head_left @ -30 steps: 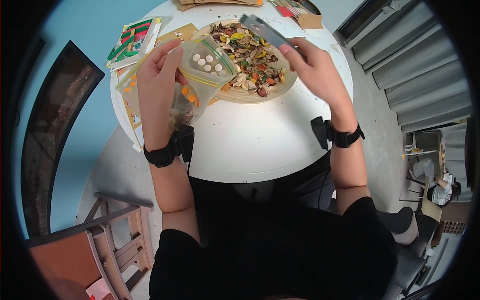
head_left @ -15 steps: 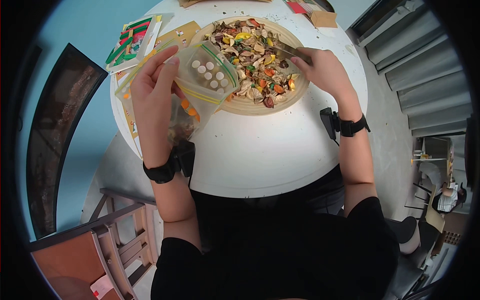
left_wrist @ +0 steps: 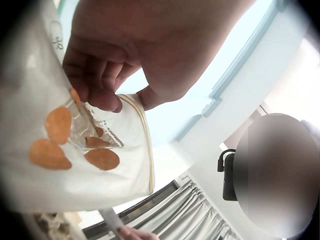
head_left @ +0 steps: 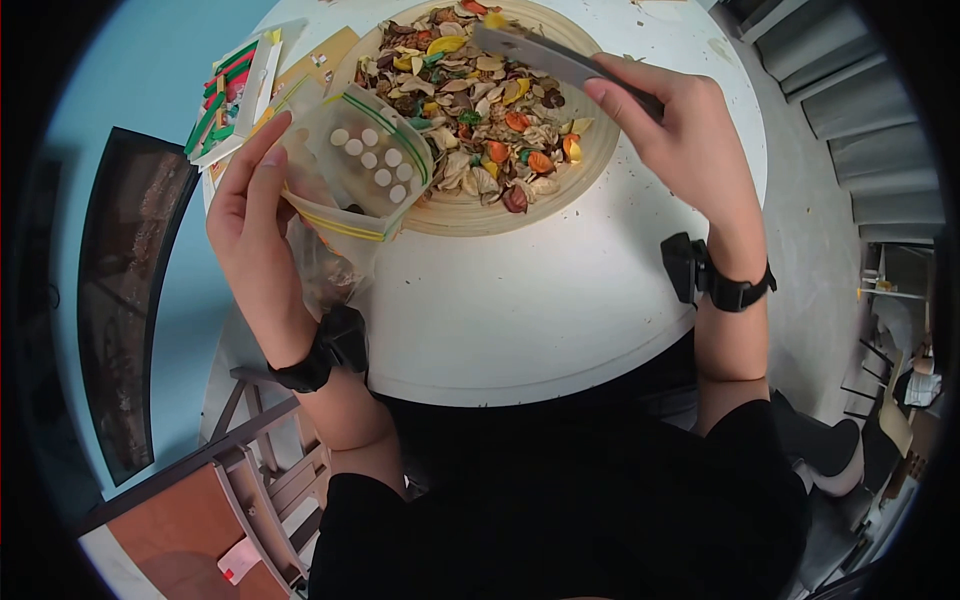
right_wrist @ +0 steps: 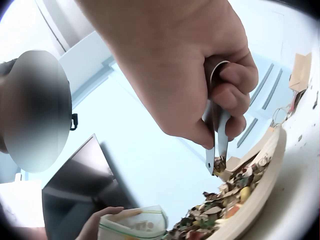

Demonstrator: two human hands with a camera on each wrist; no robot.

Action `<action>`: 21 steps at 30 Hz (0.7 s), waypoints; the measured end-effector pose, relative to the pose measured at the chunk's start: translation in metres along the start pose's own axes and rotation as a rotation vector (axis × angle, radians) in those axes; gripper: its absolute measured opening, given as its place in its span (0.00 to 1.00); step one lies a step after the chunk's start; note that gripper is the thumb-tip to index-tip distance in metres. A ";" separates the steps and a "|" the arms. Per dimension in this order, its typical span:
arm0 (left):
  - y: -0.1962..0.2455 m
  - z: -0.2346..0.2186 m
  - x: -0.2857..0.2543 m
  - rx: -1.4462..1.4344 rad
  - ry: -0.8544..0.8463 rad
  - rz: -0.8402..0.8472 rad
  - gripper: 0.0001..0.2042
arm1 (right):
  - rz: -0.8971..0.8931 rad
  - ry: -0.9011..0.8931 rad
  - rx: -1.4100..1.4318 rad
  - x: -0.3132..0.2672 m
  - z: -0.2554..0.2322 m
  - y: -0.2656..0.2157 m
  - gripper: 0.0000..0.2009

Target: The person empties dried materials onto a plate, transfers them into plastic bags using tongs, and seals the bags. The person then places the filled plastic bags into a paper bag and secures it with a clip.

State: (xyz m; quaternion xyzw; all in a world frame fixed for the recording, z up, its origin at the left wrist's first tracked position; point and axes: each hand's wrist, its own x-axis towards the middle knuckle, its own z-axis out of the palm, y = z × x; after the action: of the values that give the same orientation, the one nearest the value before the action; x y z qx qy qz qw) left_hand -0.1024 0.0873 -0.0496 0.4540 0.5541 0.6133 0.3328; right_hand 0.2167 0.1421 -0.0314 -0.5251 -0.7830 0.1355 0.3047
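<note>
My left hand (head_left: 255, 240) pinches the edge of a zip-lock bag (head_left: 365, 165) printed with white and orange dots. The bag's mouth gapes toward the plate, and dried petals show low inside it. My right hand (head_left: 680, 140) grips metal tongs (head_left: 560, 62) over the far part of the plate. In the right wrist view, the tongs (right_wrist: 218, 145) squeeze a small clump of dried bits (right_wrist: 219, 164) at their tips. Beneath them, mixed potpourri (head_left: 480, 120) in brown, yellow, orange and green is heaped on a round wooden plate (head_left: 590, 165).
A white tray (head_left: 258, 95) with green and red pieces stands at the table's left, beside a brown paper sheet (head_left: 330, 52). Crumbs dot the white table (head_left: 500, 310). A wooden chair (head_left: 270, 500) is at lower left, and a paper box (right_wrist: 300, 72) shows in the right wrist view.
The tongs went down into the potpourri, then rose with a clump at their tips. My left hand and the bag sit further left in view. The head view has shifted closer over the plate.
</note>
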 end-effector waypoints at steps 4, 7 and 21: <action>-0.002 0.000 -0.001 0.006 0.002 0.015 0.16 | -0.182 -0.026 0.253 -0.016 0.009 -0.033 0.13; -0.003 0.002 -0.003 0.008 0.014 0.036 0.16 | -0.215 -0.099 0.246 -0.018 0.015 -0.040 0.13; -0.010 -0.004 -0.003 -0.011 0.057 0.081 0.16 | 0.021 -0.312 -0.123 -0.026 -0.027 0.028 0.18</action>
State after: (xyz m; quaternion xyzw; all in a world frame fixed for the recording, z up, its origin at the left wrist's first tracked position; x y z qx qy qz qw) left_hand -0.1064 0.0847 -0.0597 0.4565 0.5413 0.6419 0.2943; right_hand 0.2612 0.1275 -0.0343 -0.5237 -0.8220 0.1702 0.1453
